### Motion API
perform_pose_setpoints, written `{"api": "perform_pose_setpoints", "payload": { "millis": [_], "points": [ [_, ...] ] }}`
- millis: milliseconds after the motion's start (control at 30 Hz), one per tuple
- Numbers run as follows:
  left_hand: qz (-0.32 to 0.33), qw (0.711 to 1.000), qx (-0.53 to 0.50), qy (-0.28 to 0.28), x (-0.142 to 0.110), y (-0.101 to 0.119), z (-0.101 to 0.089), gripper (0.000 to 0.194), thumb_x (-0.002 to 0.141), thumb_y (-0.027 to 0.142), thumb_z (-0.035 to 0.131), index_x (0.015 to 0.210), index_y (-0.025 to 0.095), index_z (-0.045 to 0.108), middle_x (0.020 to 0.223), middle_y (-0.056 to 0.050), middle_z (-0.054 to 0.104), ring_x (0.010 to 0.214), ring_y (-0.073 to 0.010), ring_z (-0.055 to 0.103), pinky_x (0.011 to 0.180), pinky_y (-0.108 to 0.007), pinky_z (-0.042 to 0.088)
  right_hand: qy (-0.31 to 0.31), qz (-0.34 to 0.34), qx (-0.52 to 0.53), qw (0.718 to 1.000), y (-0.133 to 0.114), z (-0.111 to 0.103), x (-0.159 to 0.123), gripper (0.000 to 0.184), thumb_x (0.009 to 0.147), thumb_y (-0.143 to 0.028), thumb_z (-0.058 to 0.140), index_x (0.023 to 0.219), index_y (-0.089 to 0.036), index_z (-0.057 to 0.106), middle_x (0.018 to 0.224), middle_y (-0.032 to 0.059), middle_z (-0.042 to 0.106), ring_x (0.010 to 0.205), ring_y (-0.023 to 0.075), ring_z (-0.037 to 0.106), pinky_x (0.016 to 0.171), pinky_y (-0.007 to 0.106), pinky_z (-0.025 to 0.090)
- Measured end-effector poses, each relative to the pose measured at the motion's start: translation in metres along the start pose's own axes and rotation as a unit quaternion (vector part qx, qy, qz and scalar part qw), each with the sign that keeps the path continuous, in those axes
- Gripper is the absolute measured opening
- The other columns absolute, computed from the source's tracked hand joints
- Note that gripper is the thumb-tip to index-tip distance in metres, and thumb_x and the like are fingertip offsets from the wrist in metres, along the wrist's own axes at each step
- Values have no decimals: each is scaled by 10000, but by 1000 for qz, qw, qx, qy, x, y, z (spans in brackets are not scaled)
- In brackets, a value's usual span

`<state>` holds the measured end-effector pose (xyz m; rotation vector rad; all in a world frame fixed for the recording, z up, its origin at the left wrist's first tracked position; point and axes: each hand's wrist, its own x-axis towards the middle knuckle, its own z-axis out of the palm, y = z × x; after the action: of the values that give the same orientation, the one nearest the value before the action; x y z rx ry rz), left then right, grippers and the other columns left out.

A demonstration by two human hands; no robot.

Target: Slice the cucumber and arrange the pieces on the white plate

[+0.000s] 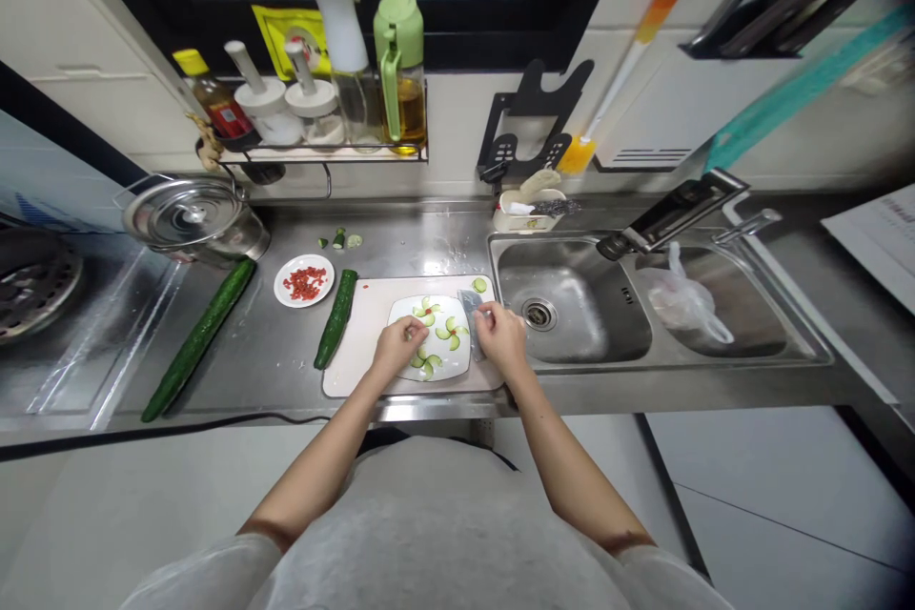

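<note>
A white squarish plate [457, 365] rests on a pale cutting board [357, 353], with several flower-like groups of cucumber slices [452, 333] and red bits at their centres. My left hand [398, 346] is over the plate's left side, fingers pinched; whatever they hold is too small to make out. At the plate's right edge, my right hand [502, 335] has its fingers curled together beside a knife blade [470, 301]; their contents are hidden. A cut cucumber [335, 319] lies across the board's left edge. Near the board's top right corner is a cucumber slice [479, 286].
Left of the board are a small plate [281, 294] of chopped red pieces, a whole cucumber [200, 338] and a lidded steel pot [243, 233]. Cucumber scraps [338, 238] lie behind. A double sink [572, 305] with a faucet [672, 214] is at right. Seasoning bottles stand on a rack [335, 154].
</note>
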<state>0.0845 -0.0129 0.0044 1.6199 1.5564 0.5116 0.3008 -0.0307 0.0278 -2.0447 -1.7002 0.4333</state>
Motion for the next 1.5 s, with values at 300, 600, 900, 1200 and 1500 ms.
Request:
{"api": "perform_pose_setpoints", "payload": {
  "millis": [300,600,900,1200,1500],
  "points": [
    [-79,984,74,138,1,-45,-52,227,839,381,516,890,213,661,773,-5,655,706,-144,567,677,-247,412,40,-48,21,998,12,-14,-28,309,887,-404,433,908,-179,645,636,11,584,673,170,534,714,284,323],
    [-81,929,268,241,53,-35,-76,260,867,323,519,1067,265,675,1215,-105,562,1177,-304,407,977,-439,316,20,-84,28,996,-2,0,-33,321,895,-423,409,912,-209,648,648,20,600,681,185,565,718,306,360],
    [-72,913,330,228,77,-46,-70,240,884,282,493,1005,256,698,1414,-100,411,1323,-339,275,1025,-527,249,23,-88,26,996,4,0,-33,343,895,-446,405,889,-202,647,634,26,594,658,189,554,694,302,368],
    [-43,906,374,192,92,-49,-72,272,875,206,455,971,210,710,1434,-121,404,1366,-315,238,1074,-551,189,13,-99,24,995,7,2,-35,347,899,-431,388,902,-206,651,696,45,638,670,192,567,682,303,378],
    [-28,926,330,180,86,-42,-75,206,849,211,515,911,202,711,1396,-137,430,1353,-351,252,1081,-588,144,12,-94,27,995,8,1,-36,322,888,-398,405,885,-192,652,678,44,618,678,193,555,691,302,379]
  ]
}}
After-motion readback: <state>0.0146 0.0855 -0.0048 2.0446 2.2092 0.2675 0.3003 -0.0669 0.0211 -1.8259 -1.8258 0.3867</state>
